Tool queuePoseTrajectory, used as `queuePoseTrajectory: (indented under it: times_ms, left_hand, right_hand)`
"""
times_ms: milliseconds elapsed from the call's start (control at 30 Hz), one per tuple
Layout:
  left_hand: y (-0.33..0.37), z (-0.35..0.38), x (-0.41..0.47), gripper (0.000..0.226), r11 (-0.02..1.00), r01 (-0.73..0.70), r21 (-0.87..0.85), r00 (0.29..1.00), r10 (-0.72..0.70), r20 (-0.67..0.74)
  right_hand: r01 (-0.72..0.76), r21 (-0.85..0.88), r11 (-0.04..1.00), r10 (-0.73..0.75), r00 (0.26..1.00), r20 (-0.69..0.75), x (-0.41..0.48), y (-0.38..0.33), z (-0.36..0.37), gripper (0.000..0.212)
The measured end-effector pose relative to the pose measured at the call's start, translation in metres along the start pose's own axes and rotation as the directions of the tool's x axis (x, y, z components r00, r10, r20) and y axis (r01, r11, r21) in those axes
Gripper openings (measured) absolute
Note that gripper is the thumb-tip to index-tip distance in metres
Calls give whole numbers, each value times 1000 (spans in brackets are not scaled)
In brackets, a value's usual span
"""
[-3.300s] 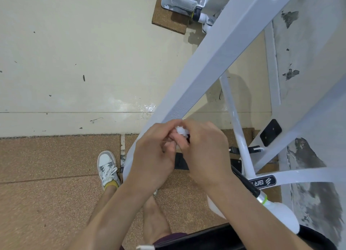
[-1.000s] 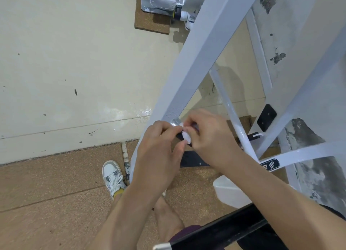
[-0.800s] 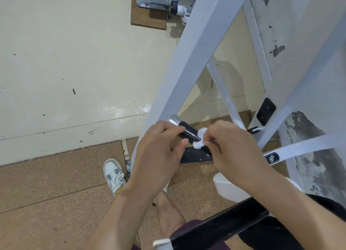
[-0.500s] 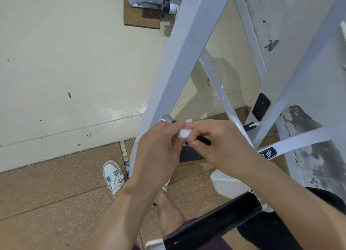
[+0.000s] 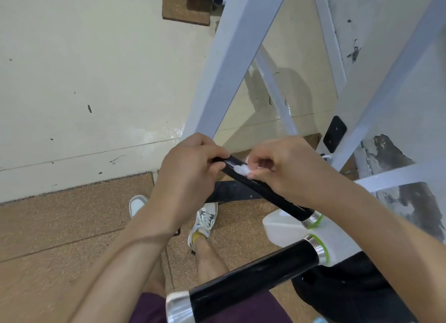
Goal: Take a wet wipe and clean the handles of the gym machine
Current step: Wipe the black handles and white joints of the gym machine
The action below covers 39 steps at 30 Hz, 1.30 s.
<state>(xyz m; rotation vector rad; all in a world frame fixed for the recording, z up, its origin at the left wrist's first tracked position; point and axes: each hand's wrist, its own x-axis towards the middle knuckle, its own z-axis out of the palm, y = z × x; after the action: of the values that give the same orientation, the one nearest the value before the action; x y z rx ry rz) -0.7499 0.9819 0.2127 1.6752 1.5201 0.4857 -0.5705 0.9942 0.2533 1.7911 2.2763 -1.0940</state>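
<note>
Fingers (image 5: 259, 171) of the right hand (image 5: 287, 168) (curled) press wet wipe (image 5: 240, 168) onto handle (image 5: 263, 189).

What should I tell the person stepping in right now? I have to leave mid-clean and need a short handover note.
Left hand: closed around the far end of the upper black handle, steadying it.
Right hand: pinching the bunched white wet wipe against that handle, close to the left hand.
Lower black handle: nearer the body, no hand on it.
Done: wipe in hand, wiping of the upper handle under way.
Left: the rest of the upper handle toward its green-ringed collar, then the lower handle.
</note>
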Motion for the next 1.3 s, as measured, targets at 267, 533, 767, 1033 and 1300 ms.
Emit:
queuePoseTrajectory:
  times_ms: [267,533,767,1033,1300]
  left_hand:
    - [4,2,-3,20,993,32,110,999,-31,-11]
    - [6,3,-7,24,982,4,190,1000,0,-23]
    - [15,2,-8,23,976,40,215,999,-38,-12]
    - [27,2,-18,32,970,-50,237,992,20,128]
    - [46,-5,-33,34,959,-127,253,964,59,260]
  right_hand:
    - [179,-24,984,-178,983,39,6,-2,4,13]
    - [78,160,984,-75,997,-22,0,7,6,8]
    - [-168,169,971,152,983,103,-30,22,-20,4]
    - [-153,114,982,126,968,218,-34,25,-30,5]
    - [-135,53,989,126,980,154,-45,21,-24,12]
